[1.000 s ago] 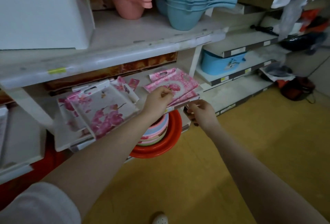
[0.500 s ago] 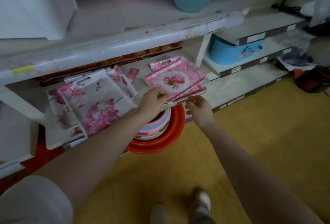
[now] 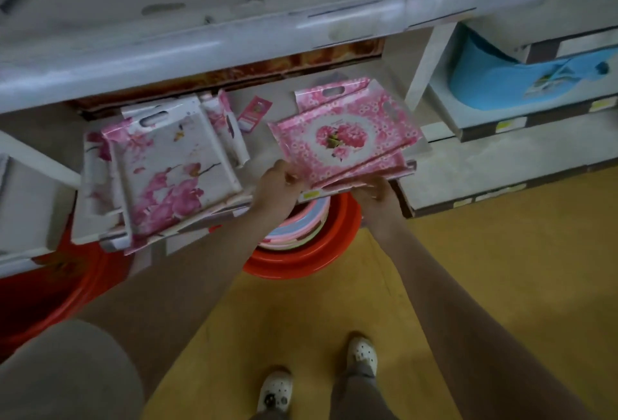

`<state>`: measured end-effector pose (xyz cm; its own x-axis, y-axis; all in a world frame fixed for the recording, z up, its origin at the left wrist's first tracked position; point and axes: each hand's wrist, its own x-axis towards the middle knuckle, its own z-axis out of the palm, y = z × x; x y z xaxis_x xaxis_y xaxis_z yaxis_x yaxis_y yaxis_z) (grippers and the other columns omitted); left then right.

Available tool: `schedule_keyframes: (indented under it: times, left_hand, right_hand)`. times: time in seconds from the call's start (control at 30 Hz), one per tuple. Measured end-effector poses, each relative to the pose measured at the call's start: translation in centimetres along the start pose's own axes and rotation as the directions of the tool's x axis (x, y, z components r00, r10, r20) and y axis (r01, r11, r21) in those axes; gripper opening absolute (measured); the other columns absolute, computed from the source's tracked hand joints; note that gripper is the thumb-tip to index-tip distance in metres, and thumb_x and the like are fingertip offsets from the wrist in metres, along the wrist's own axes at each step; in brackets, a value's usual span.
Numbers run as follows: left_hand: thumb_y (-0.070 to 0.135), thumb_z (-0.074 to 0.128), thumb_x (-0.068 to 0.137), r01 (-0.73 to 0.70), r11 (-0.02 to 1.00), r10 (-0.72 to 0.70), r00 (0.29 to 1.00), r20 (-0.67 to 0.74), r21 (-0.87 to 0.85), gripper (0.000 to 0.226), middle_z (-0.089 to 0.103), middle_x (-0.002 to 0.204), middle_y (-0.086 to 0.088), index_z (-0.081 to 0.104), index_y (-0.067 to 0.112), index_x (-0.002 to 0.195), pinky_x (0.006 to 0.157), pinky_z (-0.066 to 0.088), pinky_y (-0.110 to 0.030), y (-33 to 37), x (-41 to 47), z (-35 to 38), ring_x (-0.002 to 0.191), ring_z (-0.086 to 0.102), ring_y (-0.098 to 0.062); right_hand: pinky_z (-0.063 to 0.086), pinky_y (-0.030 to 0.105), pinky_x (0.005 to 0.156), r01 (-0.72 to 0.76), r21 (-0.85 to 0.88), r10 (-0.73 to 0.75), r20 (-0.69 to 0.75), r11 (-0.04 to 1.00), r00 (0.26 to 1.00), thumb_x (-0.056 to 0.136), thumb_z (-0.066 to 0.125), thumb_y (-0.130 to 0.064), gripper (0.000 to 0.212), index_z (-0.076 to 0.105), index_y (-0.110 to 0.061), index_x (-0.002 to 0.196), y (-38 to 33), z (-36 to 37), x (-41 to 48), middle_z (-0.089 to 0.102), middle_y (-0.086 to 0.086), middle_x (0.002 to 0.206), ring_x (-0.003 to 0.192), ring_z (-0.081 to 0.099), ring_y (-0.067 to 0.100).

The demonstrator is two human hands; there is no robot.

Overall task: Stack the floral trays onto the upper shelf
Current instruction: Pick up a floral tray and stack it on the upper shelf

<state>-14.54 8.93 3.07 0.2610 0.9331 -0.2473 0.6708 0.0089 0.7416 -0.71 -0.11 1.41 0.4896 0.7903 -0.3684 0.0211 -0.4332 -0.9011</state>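
A small pile of pink floral trays [image 3: 344, 138] with a rose medallion lies at the front of the lower shelf [image 3: 418, 138]. My left hand [image 3: 279, 185] grips the pile's near left corner. My right hand [image 3: 379, 197] holds its near edge from below. To the left, white trays with pink blossom print [image 3: 170, 168] lie stacked and tilted on the same shelf. The upper shelf [image 3: 234, 34] runs across the top of the view, directly above both piles.
Under the shelf stands a red basin [image 3: 311, 252] holding pastel bowls, and another red tub [image 3: 50, 292] sits at the left. A blue plastic tub [image 3: 501, 85] fills the shelf bay on the right. My feet in white clogs [image 3: 361, 352] stand on the yellow floor.
The camera has tilted down, so the scoops on the upper shelf have left the view and my feet show. Both hands stay on the pink tray pile's near edge.
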Motion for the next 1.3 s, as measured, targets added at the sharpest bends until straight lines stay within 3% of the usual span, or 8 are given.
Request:
schedule_keyframes:
  times: [0.07, 0.17, 0.37, 0.53, 0.67, 0.83, 1.07, 1.3]
  left_hand:
    - [0.02, 0.06, 0.088, 0.099, 0.995, -0.1, 0.992, -0.072, -0.02, 0.032, 0.054, 0.097, -0.006, 0.052, 0.0, 0.111, 0.079, 0.043, -0.033, -0.6, 1.5, 2.3, 0.091, 0.053, -0.024]
    - [0.022, 0.062, 0.086, 0.288, 0.953, -0.299, 0.945, -0.129, -0.098, 0.04, 0.059, 0.102, -0.019, 0.052, -0.003, 0.115, 0.077, 0.043, -0.035, -1.9, 3.5, 5.0, 0.098, 0.057, -0.034]
    - [0.022, 0.058, 0.09, 0.523, 0.736, -0.568, 0.823, 0.029, -0.43, 0.023, 0.052, 0.068, -0.002, 0.049, 0.016, 0.069, 0.069, 0.044, -0.033, -3.7, 6.5, 9.0, 0.069, 0.051, -0.02]
    - [0.018, 0.06, 0.089, 0.489, 0.736, -0.538, 0.843, 0.035, -0.469, 0.019, 0.058, 0.047, 0.003, 0.05, 0.007, 0.077, 0.041, 0.043, -0.016, -4.8, 9.3, 10.9, 0.04, 0.056, -0.005]
    - [0.011, 0.056, 0.091, 0.465, 0.732, -0.546, 0.838, -0.021, -0.498, 0.028, 0.052, 0.028, 0.011, 0.048, 0.014, 0.064, 0.039, 0.045, -0.015, -5.9, 10.5, 12.0, 0.026, 0.05, 0.002]
    - [0.005, 0.055, 0.087, 0.4, 0.775, -0.495, 0.866, -0.076, -0.489, 0.027, 0.058, 0.046, 0.001, 0.05, 0.012, 0.061, 0.057, 0.052, -0.025, -6.6, 10.5, 12.8, 0.048, 0.06, -0.014]
    - [0.004, 0.068, 0.081, 0.421, 0.794, -0.312, 0.901, 0.3, -0.438, 0.01, 0.064, 0.059, -0.001, 0.062, 0.012, 0.077, 0.055, 0.054, -0.019, -5.6, 4.9, 15.0, 0.044, 0.06, -0.004]
    - [0.012, 0.064, 0.086, 0.473, 0.76, -0.254, 0.848, 0.466, -0.446, 0.006, 0.069, 0.061, 0.007, 0.063, 0.016, 0.081, 0.074, 0.052, -0.03, -5.1, 2.3, 17.5, 0.065, 0.059, -0.014]
  right_hand:
    - [0.051, 0.049, 0.078, -0.002, 0.028, 0.0, 0.079, 1.0, 0.997, 0.064, 0.059, -0.055, 0.066, 0.055, -0.016, 0.117, 2.8, -0.8, 3.6, 0.064, 0.007, 0.101, 0.089, 0.06, 0.029]
    - [0.053, 0.052, 0.084, 0.013, 0.036, -0.016, 0.091, 0.999, 0.996, 0.068, 0.054, -0.053, 0.06, 0.059, -0.016, 0.115, 3.6, -1.7, 5.6, 0.066, 0.013, 0.105, 0.099, 0.063, 0.036]
    - [0.05, 0.045, 0.085, -0.025, 0.102, 0.02, 0.053, 0.994, 0.998, 0.075, 0.055, -0.046, 0.039, 0.065, -0.022, 0.104, 6.4, -2.3, 8.5, 0.066, 0.002, 0.1, 0.093, 0.061, 0.028]
    - [0.048, 0.049, 0.098, -0.131, 0.148, 0.129, 0.022, 0.98, 0.991, 0.092, 0.052, -0.019, 0.031, 0.054, -0.015, 0.122, 8.8, -1.6, 10.5, 0.063, 0.006, 0.119, 0.107, 0.061, 0.024]
    - [0.046, 0.049, 0.1, -0.192, 0.147, 0.19, 0.027, 0.97, 0.981, 0.093, 0.052, -0.016, 0.033, 0.052, -0.012, 0.126, 10.9, -0.3, 11.8, 0.061, 0.01, 0.122, 0.109, 0.059, 0.027]
    - [0.045, 0.051, 0.101, -0.279, 0.209, 0.281, 0.021, 0.937, 0.96, 0.094, 0.051, -0.013, 0.03, 0.05, -0.009, 0.124, 11.8, 0.6, 12.0, 0.06, 0.013, 0.119, 0.115, 0.057, 0.036]
    - [0.056, 0.038, 0.079, -0.462, 0.503, 0.459, 0.14, 0.73, 0.877, 0.096, 0.048, -0.029, 0.034, 0.052, -0.012, 0.125, 10.1, 1.1, 11.3, 0.06, 0.01, 0.121, 0.11, 0.06, 0.03]
    - [0.053, 0.047, 0.085, -0.458, 0.438, 0.532, -0.058, 0.774, 0.844, 0.094, 0.04, -0.021, 0.031, 0.056, -0.005, 0.115, 11.2, 0.3, 10.9, 0.062, 0.018, 0.115, 0.105, 0.061, 0.036]
